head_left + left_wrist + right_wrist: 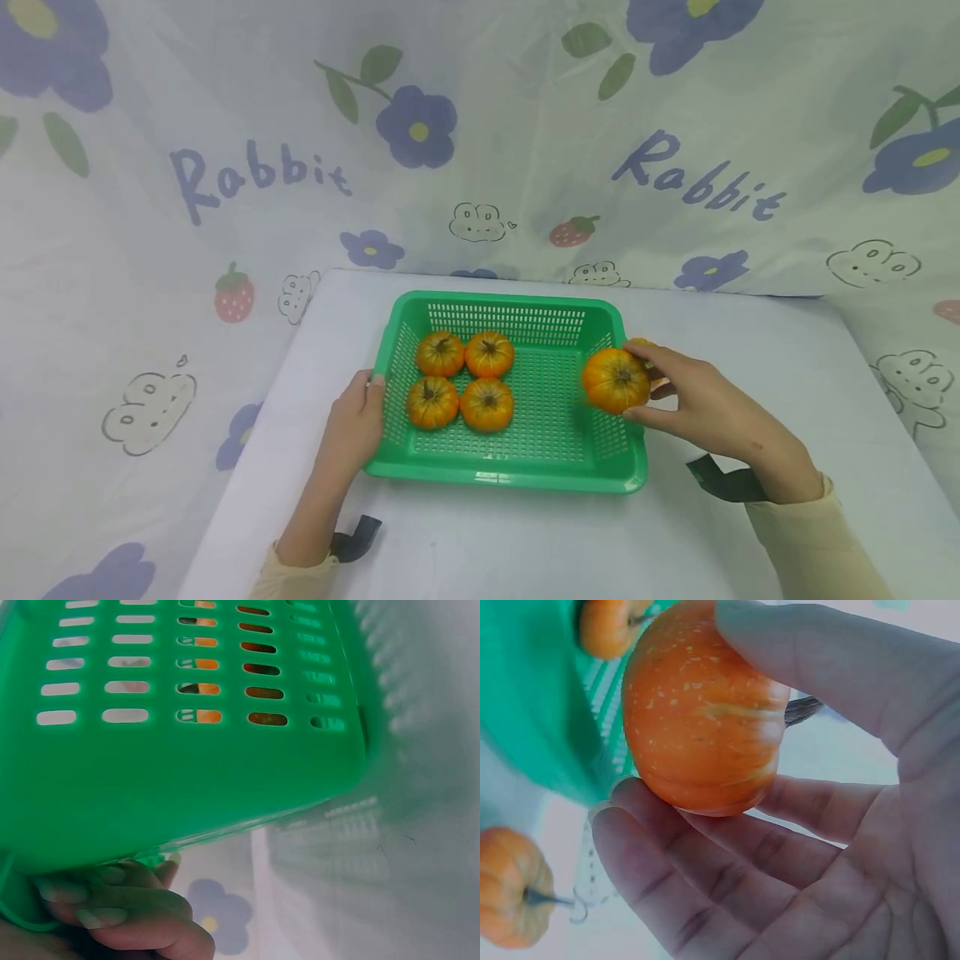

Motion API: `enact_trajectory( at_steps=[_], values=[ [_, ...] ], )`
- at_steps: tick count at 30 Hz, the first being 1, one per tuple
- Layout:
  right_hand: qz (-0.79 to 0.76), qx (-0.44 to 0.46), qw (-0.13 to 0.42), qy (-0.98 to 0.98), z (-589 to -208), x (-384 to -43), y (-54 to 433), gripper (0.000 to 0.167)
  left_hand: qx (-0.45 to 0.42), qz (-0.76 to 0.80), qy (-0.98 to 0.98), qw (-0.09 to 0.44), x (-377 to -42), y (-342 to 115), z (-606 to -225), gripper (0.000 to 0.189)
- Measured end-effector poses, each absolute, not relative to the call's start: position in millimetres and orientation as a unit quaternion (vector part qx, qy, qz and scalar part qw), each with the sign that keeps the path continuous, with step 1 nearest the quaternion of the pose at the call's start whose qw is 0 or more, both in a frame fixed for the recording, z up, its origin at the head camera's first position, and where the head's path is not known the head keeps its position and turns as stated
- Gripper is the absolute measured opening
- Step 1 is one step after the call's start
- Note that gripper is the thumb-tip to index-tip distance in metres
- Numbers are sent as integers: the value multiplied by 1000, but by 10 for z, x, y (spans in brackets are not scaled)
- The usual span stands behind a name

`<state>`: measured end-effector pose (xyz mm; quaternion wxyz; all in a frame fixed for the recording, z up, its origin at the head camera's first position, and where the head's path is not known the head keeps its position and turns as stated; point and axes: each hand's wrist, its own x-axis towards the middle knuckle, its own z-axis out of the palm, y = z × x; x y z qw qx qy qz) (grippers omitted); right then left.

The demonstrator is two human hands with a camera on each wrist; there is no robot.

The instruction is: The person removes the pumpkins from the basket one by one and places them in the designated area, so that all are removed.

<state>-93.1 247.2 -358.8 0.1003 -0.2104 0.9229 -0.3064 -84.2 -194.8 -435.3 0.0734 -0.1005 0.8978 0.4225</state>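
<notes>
A green plastic basket point(502, 477) with slotted walls stands on the table, several small orange pumpkins point(488, 406) grouped in its left half. My left hand point(358, 421) grips the basket's left rim, thumb on top; in the left wrist view its fingers point(150, 915) curl under the edge. Over the basket's right end, my right hand point(701, 400) holds another pumpkin point(617, 381) between thumb and fingers, its stem point(802, 711) toward the palm. Outside the basket lies one more pumpkin point(514, 889), mostly hidden behind the right hand in the head view.
A white cloth covers the table point(480, 550). Behind it hangs a pale curtain point(510, 150) printed with flowers, rabbits and strawberries. Dark straps point(727, 481) show at both wrists.
</notes>
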Motion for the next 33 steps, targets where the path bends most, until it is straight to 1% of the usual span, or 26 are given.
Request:
enact_trajectory(
  at_steps=[5,11,23,29,33],
  values=[
    [-310,-182,82,930,-3561,-830,2640,81,-100,423,898,71,-842,-1943,-4351,57],
    [-309,-145,79,937,-3564,-763,2819,83,-104,421,898,77,-836,-1948,-4348,59],
    [-289,-99,34,952,-3759,-784,3138,83,-101,420,899,72,-824,-1938,-4343,58],
    [-298,-38,52,952,-3856,-841,3237,90,-100,420,899,69,-824,-1943,-4350,58],
    [-300,-14,53,953,-3939,-877,3307,91,-101,419,900,68,-823,-1940,-4348,57]
  ],
)
